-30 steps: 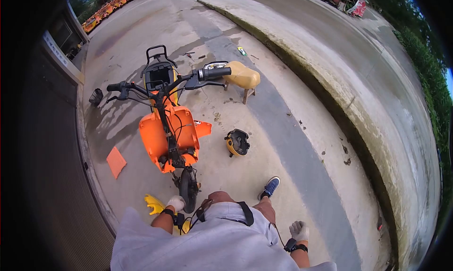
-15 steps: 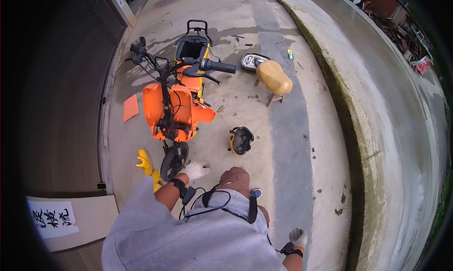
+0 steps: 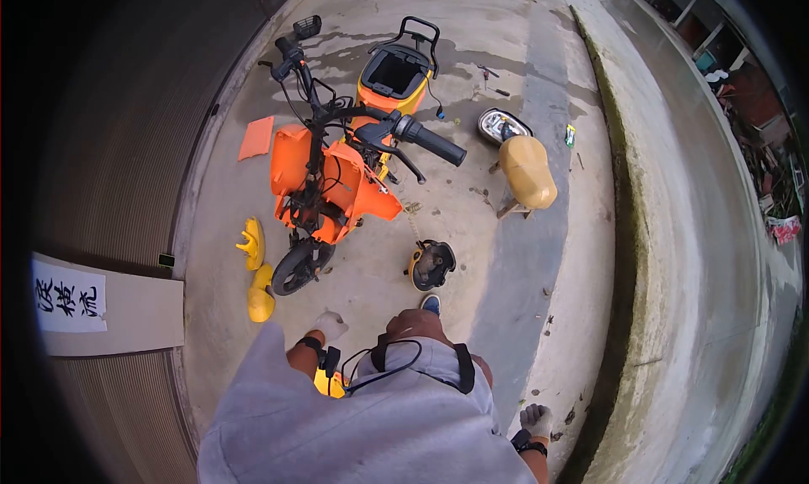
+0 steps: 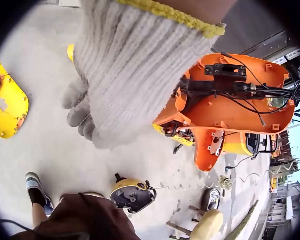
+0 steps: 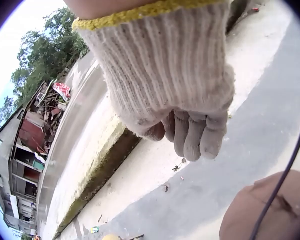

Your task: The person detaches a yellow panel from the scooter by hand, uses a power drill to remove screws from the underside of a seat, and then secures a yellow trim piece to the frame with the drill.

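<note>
My left hand (image 3: 331, 326), in a white knit glove, hangs beside my thigh with nothing in it. Its fingers are loosely bent in the left wrist view. Ahead of it stands a partly stripped electric scooter (image 3: 308, 189) with orange front panels, exposed wires and its front wheel (image 3: 295, 267) turned. Two yellow body pieces lie left of the wheel, one of them a rounded cover (image 3: 260, 294). At my right side, my gloved right hand (image 3: 536, 421) hangs down; the right wrist view shows its fingers (image 5: 192, 137) loosely curled around nothing.
A yellow-and-black shell (image 3: 432, 265) lies before my foot. Farther off stand a tan-topped stool (image 3: 527, 172) and a headlight unit (image 3: 504, 126), with tools (image 3: 493, 80) behind. An orange panel (image 3: 256, 139) and a black basket (image 3: 308, 27) lie near the shutter wall. A raised concrete kerb (image 3: 619, 172) runs along the right.
My left hand has moved away from the front wheel, back beside my thigh. The head view has turned left, so the scooter and stool sit farther right in it. My right hand still hangs at my side.
</note>
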Motion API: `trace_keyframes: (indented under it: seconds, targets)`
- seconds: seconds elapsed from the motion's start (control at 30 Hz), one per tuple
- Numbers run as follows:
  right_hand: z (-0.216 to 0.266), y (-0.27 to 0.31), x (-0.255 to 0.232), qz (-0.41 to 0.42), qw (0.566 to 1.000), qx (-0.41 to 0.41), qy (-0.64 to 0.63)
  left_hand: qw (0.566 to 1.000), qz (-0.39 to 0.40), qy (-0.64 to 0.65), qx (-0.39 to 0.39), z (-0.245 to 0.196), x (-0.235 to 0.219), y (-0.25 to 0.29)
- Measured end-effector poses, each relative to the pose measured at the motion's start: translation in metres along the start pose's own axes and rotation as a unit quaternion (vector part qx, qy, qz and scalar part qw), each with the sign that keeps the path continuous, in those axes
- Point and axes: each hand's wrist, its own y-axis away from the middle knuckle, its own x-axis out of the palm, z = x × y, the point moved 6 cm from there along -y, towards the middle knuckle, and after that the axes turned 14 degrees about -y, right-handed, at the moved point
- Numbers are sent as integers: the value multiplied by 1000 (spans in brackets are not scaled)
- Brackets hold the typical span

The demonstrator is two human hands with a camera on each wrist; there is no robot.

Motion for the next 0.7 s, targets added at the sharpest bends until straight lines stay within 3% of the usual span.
trace_keyframes:
  seconds: [0.2, 0.33, 0.5, 0.57, 0.7]
  targets:
    - [46, -44, 109, 112, 984, 25, 134, 970, -7, 239, -51, -24, 13, 15]
    - [42, -74, 212, 159, 962, 35, 220, 956, -48, 280, -67, -51, 0, 43]
    - [24, -116, 322, 159, 922, 36, 351, 907, -41, 377, -184, -61, 36, 88]
    - [9, -98, 371, 181, 884, 8, 430, 875, -27, 417, -243, -69, 60, 109]
    - [1, -124, 442, 233, 852, 34, 468, 795, -46, 472, -379, -96, 109, 134]
